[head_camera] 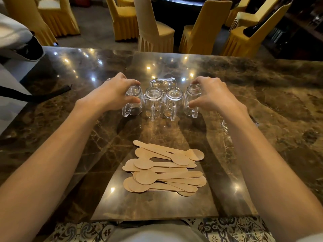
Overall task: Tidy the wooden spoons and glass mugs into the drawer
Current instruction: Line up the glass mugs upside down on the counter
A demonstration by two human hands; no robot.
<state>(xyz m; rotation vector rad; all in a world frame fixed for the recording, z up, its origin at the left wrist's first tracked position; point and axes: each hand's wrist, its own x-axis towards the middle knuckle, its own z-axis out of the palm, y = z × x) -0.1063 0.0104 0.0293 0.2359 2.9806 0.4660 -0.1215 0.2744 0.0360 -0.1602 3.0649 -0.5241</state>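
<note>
Glass mugs (pixel 153 100) unmarked, wooden spoons (pixel 164 168) unprinted.

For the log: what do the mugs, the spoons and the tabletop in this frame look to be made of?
Mugs: clear glass, smooth; you see the table through them, with bright glints.
Spoons: pale, flat, thin wood, matte, probably unfinished.
Tabletop: brown veined stone, likely polished marble; it mirrors the ceiling lights. A stone-look laminate cannot be ruled out.

Yellow-covered chairs (pixel 153 32) stand beyond a glossy brown marble table (pixel 262 84); patterned floor tiles (pixel 236 227) lie below.
</note>
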